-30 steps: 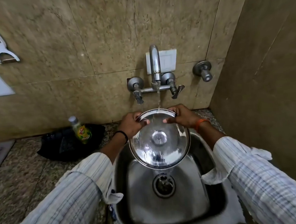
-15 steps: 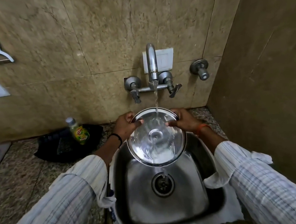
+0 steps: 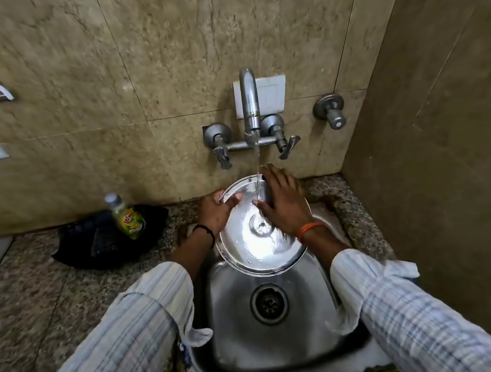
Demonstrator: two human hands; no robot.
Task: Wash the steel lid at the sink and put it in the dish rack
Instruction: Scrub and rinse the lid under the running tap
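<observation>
Single head-worn wide-angle view, looking forward and steeply down from above the sink (image 3: pixel 281 326), close enough that both sleeved forearms enter from the bottom corners. It faces the tiled back wall (image 3: pixel 166 58) with the tap (image 3: pixel 250 107) near frame centre, the counter (image 3: pixel 39 295) on the left and a side wall (image 3: pixel 443 136) on the right. No second view, so nothing is shared.

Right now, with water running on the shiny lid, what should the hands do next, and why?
Probably rub the right hand round the steel lid. The left hand grips its rim, the tap pours water onto it over the sink, and the right palm lies flat on it, so it looks like it is being washed, not finished.
</observation>
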